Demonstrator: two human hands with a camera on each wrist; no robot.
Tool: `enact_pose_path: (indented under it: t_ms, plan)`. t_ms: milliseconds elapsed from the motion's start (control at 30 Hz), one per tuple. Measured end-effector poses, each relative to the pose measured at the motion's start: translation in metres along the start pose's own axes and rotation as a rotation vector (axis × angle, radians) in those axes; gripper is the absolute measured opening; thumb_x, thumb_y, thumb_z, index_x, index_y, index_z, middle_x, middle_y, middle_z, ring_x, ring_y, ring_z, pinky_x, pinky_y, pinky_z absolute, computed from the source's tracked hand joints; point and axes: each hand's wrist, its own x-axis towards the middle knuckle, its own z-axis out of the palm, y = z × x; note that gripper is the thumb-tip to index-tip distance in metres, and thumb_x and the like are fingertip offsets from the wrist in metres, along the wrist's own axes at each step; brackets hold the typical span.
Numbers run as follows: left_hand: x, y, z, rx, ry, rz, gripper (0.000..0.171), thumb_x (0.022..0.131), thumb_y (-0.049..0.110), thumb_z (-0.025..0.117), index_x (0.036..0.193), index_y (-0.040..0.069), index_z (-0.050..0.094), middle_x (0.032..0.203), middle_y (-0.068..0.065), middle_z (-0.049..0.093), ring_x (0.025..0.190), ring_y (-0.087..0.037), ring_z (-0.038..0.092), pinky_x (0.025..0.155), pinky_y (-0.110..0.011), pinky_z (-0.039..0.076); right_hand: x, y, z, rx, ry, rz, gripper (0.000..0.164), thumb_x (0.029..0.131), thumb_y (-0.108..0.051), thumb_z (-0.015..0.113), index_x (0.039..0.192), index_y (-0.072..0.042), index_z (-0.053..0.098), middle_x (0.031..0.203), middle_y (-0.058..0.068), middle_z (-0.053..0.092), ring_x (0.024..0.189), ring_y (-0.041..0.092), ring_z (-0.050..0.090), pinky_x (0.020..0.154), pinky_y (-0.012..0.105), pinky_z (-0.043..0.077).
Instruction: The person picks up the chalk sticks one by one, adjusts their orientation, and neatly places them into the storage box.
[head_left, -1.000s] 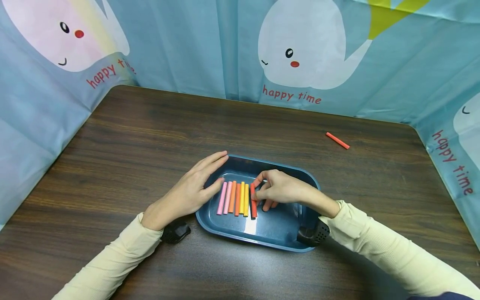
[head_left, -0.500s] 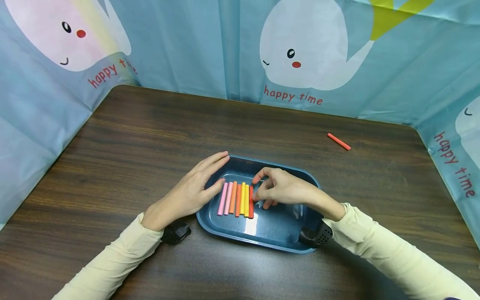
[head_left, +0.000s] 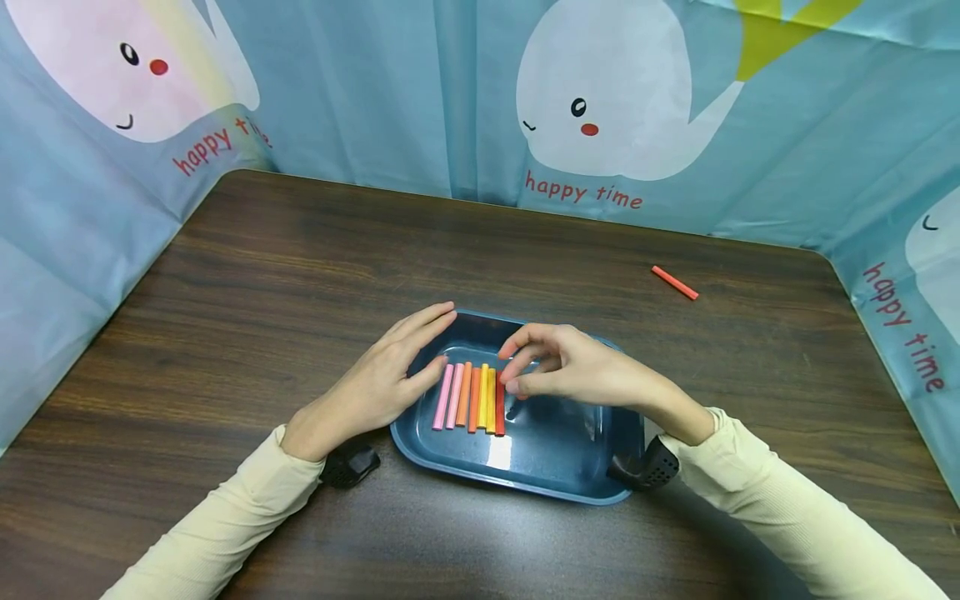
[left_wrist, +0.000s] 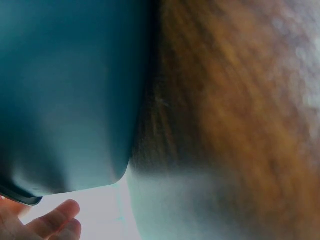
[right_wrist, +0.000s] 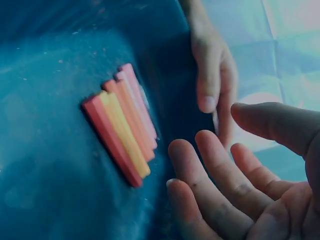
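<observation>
In the head view, a dark blue tray holds a side-by-side row of slim crayon-like sticks: pink ones at the left, then orange, yellow and a red stick at the right end. My left hand holds the tray's left edge, its thumb inside the rim and the other fingers outside, as the right wrist view shows. Over the tray, my right hand hovers with loosely bent fingers beside the red stick's top. Nothing is between its fingers in the right wrist view.
Another red stick lies alone on the dark wooden table, behind and right of the tray. Blue curtains printed with whales stand along the table's far and side edges. A black wrist device sits over the tray's right end.
The rightmost red stick was pinched by my right hand, shifted left against the yellow one and let go. The right hand has risen away from it. My left hand has stayed put.
</observation>
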Motion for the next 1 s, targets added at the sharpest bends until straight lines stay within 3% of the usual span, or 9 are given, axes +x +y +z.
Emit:
enact_pose_path:
  t_ms: [367, 600, 800, 1000]
  plan:
    - [0.000, -0.001, 0.001, 0.002, 0.001, 0.003, 0.059, 0.098, 0.015, 0.059, 0.152, 0.003, 0.038, 0.162, -0.011, 0.030, 0.148, -0.031, 0.031, 0.117, -0.056, 0.031, -0.015, -0.004, -0.020, -0.005, 0.072, -0.053, 0.040, 0.091, -0.005, 0.067, 0.127, 0.004, 0.052, 0.115, 0.024, 0.067, 0.100, 0.035, 0.070, 0.086, 0.027, 0.057]
    - [0.001, -0.001, 0.001, 0.006, 0.004, 0.006, 0.059, 0.098, 0.016, 0.059, 0.152, 0.004, 0.038, 0.162, -0.011, 0.030, 0.148, -0.031, 0.031, 0.117, -0.056, 0.031, -0.031, -0.004, -0.038, 0.008, 0.155, -0.071, 0.038, 0.092, -0.004, 0.067, 0.126, 0.003, 0.052, 0.116, 0.026, 0.067, 0.096, 0.019, 0.074, 0.088, 0.027, 0.057]
    - [0.001, 0.000, 0.001, 0.007, -0.001, 0.002, 0.058, 0.099, 0.016, 0.058, 0.152, 0.004, 0.038, 0.162, -0.011, 0.030, 0.148, -0.031, 0.030, 0.118, -0.055, 0.030, -0.045, -0.001, -0.052, -0.009, 0.222, -0.083, 0.035, 0.094, -0.005, 0.066, 0.125, 0.001, 0.052, 0.114, 0.018, 0.070, 0.098, 0.021, 0.073, 0.088, 0.026, 0.057]
    - [0.000, 0.001, 0.000, 0.009, -0.004, -0.008, 0.059, 0.099, 0.017, 0.058, 0.152, 0.003, 0.037, 0.162, -0.010, 0.030, 0.149, -0.030, 0.031, 0.118, -0.055, 0.030, -0.053, 0.004, -0.062, -0.072, 0.302, -0.027, 0.039, 0.093, -0.014, 0.069, 0.127, -0.005, 0.053, 0.109, 0.003, 0.072, 0.097, 0.020, 0.073, 0.086, 0.025, 0.057]
